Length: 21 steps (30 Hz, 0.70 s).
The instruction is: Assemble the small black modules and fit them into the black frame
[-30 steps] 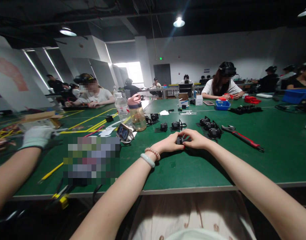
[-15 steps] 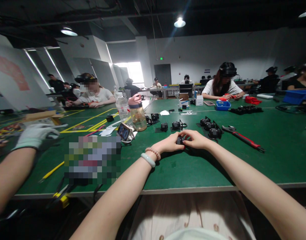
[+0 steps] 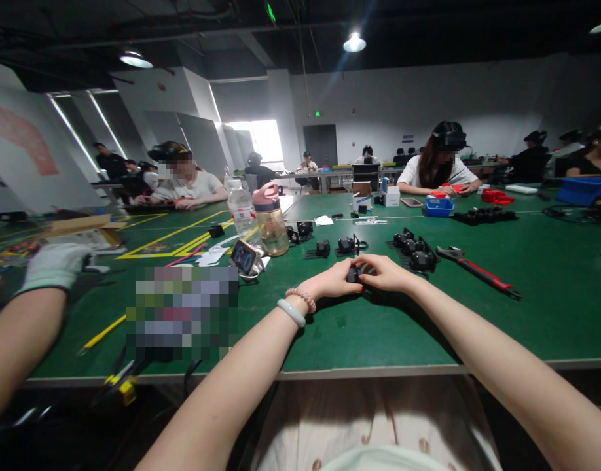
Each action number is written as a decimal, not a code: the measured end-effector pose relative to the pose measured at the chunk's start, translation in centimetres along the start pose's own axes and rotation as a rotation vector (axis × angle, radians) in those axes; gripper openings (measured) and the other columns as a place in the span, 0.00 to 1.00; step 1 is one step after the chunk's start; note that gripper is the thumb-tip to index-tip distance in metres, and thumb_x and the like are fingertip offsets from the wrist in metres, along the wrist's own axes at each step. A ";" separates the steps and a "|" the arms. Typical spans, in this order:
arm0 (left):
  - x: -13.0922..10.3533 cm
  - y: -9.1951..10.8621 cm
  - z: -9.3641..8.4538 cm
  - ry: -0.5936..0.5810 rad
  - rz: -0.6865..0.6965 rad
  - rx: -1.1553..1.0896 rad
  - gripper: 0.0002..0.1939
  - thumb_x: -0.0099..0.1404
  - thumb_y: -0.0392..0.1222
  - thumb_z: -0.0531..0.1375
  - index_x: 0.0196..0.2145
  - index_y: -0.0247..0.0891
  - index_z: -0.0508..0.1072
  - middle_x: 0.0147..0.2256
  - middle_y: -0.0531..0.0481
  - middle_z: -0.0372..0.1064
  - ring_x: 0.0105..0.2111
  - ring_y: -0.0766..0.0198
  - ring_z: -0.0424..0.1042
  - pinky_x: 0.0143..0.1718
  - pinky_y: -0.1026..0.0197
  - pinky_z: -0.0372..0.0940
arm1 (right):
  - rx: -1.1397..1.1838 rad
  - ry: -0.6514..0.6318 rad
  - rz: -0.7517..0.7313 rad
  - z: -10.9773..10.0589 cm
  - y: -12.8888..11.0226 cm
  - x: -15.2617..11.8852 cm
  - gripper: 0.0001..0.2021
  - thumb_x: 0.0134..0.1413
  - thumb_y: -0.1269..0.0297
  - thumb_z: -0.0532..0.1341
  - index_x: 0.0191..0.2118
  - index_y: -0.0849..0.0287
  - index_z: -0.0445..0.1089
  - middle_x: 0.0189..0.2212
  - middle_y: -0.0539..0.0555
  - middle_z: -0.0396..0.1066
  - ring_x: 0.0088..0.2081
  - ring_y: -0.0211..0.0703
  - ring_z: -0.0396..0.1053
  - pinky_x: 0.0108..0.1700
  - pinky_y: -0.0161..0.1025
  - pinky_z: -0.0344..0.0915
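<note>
Between my two hands is a small black block-shaped part (image 3: pixel 353 275), held low over the green table (image 3: pixel 379 333); the fingers cover much of it. My left hand (image 3: pixel 334 280), with a bead bracelet and a pale bangle at its wrist, is closed on its left side. From the right, my right hand (image 3: pixel 386 273) pinches the same part with thumb and fingers. Just beyond my hands lie similar black parts, one (image 3: pixel 322 248) on the left and another (image 3: pixel 348 244) with a loop beside it. A cluster of black parts (image 3: pixel 413 250) lies to the right.
A wrench with red-black handle (image 3: pixel 482 269) lies to the right. Left stand an amber drinking bottle (image 3: pixel 272 226), a clear water bottle (image 3: pixel 241 212) and a propped phone (image 3: pixel 247 258). A co-worker's gloved hand (image 3: pixel 55 267) is at far left. A blue bin (image 3: pixel 438 206) stands farther back.
My hands stay almost still around the black part. At the far left, the co-worker's gloved hand has drawn a little leftward and its fingers have changed pose.
</note>
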<state>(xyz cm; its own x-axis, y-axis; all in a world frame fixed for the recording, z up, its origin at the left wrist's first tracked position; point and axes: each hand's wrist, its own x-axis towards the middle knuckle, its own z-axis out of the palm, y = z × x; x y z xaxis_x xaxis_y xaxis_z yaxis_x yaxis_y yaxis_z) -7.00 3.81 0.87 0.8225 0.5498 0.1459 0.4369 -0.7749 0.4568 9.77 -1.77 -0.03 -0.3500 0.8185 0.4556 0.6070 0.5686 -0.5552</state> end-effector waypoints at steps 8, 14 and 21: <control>-0.1 0.5 -0.2 0.004 -0.012 -0.028 0.30 0.47 0.48 0.59 0.47 0.34 0.59 0.42 0.45 0.62 0.40 0.58 0.63 0.42 0.60 0.57 | 0.006 0.002 0.014 -0.1 -0.1 0.0 0.19 0.40 0.75 0.55 0.43 0.60 0.63 0.36 0.53 0.67 0.33 0.35 0.64 0.34 0.34 0.61; -0.1 0.6 -0.2 0.003 -0.036 -0.038 0.30 0.46 0.48 0.59 0.46 0.34 0.60 0.41 0.45 0.62 0.40 0.57 0.63 0.42 0.59 0.58 | 0.014 -0.002 0.036 -0.1 -0.3 0.0 0.19 0.40 0.75 0.55 0.43 0.60 0.63 0.36 0.53 0.67 0.33 0.35 0.64 0.34 0.34 0.61; -0.1 0.4 -0.1 0.002 -0.018 -0.017 0.29 0.47 0.49 0.59 0.46 0.34 0.59 0.41 0.44 0.63 0.40 0.58 0.63 0.42 0.59 0.58 | 0.026 -0.008 0.033 -0.1 -0.2 -0.1 0.19 0.41 0.76 0.55 0.44 0.60 0.62 0.37 0.53 0.67 0.33 0.35 0.64 0.35 0.34 0.61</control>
<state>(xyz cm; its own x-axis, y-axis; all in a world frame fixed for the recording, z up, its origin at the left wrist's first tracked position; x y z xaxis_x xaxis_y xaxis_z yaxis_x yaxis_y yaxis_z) -6.89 3.49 1.10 0.8141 0.5638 0.1393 0.4451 -0.7597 0.4740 9.72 -1.93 0.11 -0.3360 0.8372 0.4316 0.5998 0.5434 -0.5873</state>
